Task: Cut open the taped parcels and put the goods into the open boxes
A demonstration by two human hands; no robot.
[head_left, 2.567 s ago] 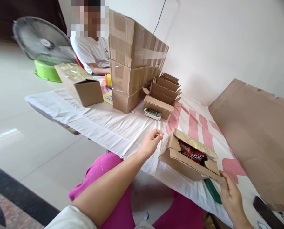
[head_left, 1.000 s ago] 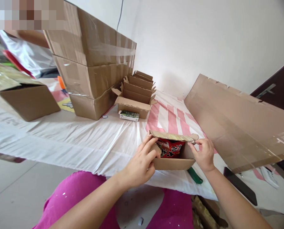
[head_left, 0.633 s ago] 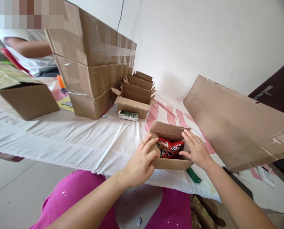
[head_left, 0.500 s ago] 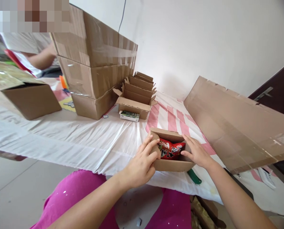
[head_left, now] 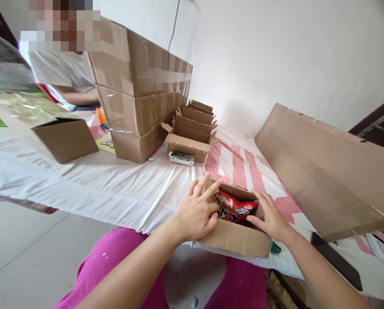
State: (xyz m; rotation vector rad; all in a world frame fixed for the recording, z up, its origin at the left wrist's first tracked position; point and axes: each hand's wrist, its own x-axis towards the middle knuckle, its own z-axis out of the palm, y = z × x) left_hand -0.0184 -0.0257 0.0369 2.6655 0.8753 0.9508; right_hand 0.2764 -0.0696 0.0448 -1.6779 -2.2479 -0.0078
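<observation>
Evidently, small cardboard carton, top open, sits betw. both hands at near edge of white-and-pink cloth. Red printed packet lies inside, i.e. betw. L fingers and R thumb.

L hand: draped over carton's L end, index & middle fingers extended past rim, others bent; whether wall is pinched can't be told, underside hidden. R hand: at R end, thumb and fingers well parted in loose C, not closed on anything; thumb tip by packet's R end, contact n/k.

Handling (est.): carton prob. light, walls fairly stiff but apt to buckle mid-panel; best held at end walls, nr corners. Packet prob. light, slippery, yielding; contents n/k, so treat as crushable. Suggested hold: its R end, or lightly both sides, no pressure on centre.

Materials: carton = matt brown corrugated board, boxy. Packet = glossy red film, creased, pillow-shaped, w/ black-and-white characters. Cloth thin, wrinkled beyond L hand. Ahead of L hand: row of open cartons, ragged flaps; small green-and-white box, crisp-edged, just before them. Just below R hand: green object, mostly hidden. R of R hand: black smartphone, smooth, flat.
</observation>
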